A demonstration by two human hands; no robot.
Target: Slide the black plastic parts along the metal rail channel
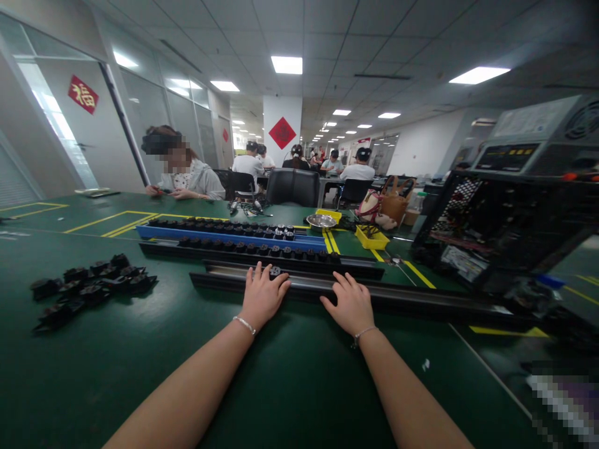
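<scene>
A long black channel rail (309, 282) with a shiny metal inside lies across the green table in front of me. My left hand (263, 298) rests on its near edge, fingers spread and reaching over the channel. Beside those fingertips sits a small black socket-like piece (275, 270) with a light face, inside the rail. Farther right, my right hand (354, 307) lies on the same rail with its fingers stretched out. Neither hand grips anything that I can see. Behind stand a black rail (346, 265) and a blue rail (215, 239), both lined with several black pieces.
Loose black pieces (93, 284) lie in a pile at left. A metal bowl (321, 221) and yellow bins (372, 238) stand behind the rails. An open computer case (486, 231) fills the right side. A co-worker (185, 171) sits across the table.
</scene>
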